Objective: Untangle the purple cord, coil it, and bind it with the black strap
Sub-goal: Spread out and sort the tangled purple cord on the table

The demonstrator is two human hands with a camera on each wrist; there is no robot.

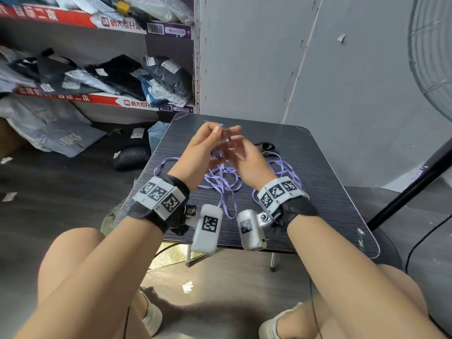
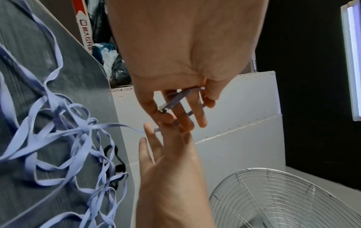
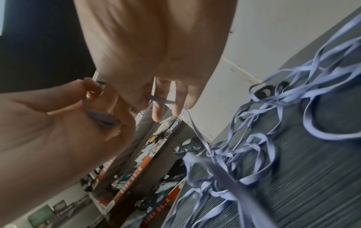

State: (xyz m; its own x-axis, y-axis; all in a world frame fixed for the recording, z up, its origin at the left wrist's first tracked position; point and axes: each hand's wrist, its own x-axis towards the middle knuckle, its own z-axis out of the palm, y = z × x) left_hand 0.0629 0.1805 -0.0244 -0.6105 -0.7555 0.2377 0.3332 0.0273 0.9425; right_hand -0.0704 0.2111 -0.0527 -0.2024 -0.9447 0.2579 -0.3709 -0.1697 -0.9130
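A: Where does the purple cord (image 1: 221,178) lie from the hands?

B: Most of it is a loose tangle on the bench (image 1: 325,192), under and behind both hands, spreading from mid-bench toward the right edge. One end has been lifted clear. A single strand rises from the knot of loops to the hands, which are raised above the middle of the bench, toward its far edge.

A: Which hand has the end?

B: The left hand (image 1: 203,145). The left wrist view shows the cord's plug (image 2: 171,101) lying across its fingers, with the thumb curled in on it. A turn or two of cord seems wrapped round those fingers, so I judge coiling has begun while the rest is still tangled.

A: And the right hand (image 1: 247,155)?

B: Its fingers are fairly straight and loosely spread, with the strand running across them and down to the tangle. I can't tell whether the thumb pinches it. It looks more like guiding than gripping.

A: The black strap (image 1: 265,146)?

B: On the bench near the far right corner, just beyond the right hand, partly under cord loops and untouched.

A: What matters next?

B: The feeding strand runs back to the knot, so the right hand is better placed to draw slack.
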